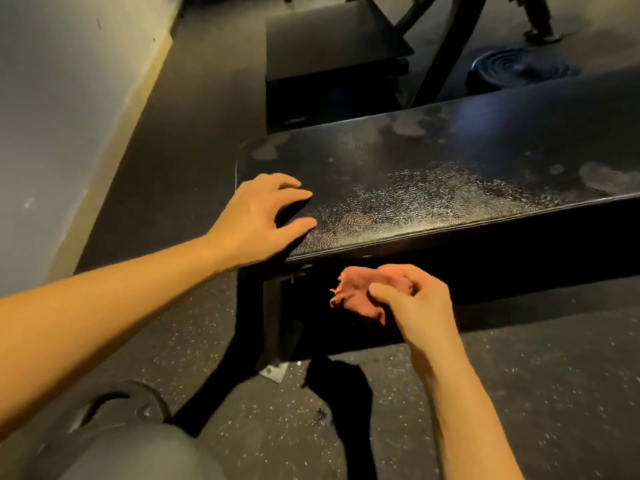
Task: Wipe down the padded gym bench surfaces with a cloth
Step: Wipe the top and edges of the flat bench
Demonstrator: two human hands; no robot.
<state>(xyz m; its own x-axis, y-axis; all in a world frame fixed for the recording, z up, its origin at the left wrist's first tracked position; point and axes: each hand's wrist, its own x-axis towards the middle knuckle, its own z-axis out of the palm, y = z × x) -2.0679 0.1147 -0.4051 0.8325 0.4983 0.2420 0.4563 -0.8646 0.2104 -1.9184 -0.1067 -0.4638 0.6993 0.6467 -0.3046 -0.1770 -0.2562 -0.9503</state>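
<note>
Black vinyl bench pad (433,174): textured top with a glossy sheen near the front edge and dull smudges far and right.
Left hand (263,216): relaxed, fingers spread, resting on the pad's near left corner.
Right hand (415,303): grips a crumpled pink cloth (356,292), just in front of the pad's near side, below the top.
Floor (519,393): dark speckled rubber.
Room: pale wall (52,116) left, second black pad (329,46) far, weight plate (519,69) far right.
</note>
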